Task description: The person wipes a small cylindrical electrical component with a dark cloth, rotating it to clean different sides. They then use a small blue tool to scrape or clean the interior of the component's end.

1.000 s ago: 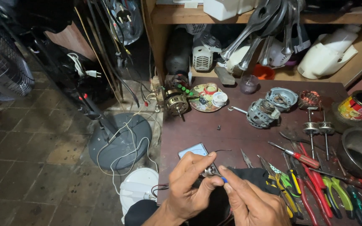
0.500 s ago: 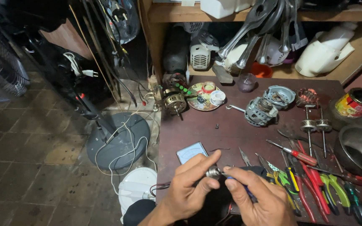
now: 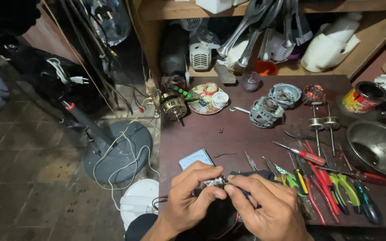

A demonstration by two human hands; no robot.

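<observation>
Both my hands meet at the near edge of a dark wooden workbench (image 3: 228, 134). My left hand (image 3: 188, 201) pinches a small silver metal part (image 3: 215, 181) between thumb and fingers. My right hand (image 3: 264, 207) closes on the same part from the right, with a thin blue-handled tool partly hidden under its fingers. A black object lies beneath both hands, mostly covered. Just behind my left hand sits a small pale blue meter (image 3: 196, 158).
A row of screwdrivers and pliers (image 3: 322, 178) lies to the right. Beyond are a steel bowl (image 3: 376, 143), a tin can (image 3: 362, 96), motor parts (image 3: 264, 111), a small motor (image 3: 175, 107) and a round plate (image 3: 206, 98). A fan base (image 3: 117, 151) with white cable stands on the floor at left.
My hands have drawn closer together over the silver part, and my right hand now covers most of the blue-handled tool. The view has shifted slightly.
</observation>
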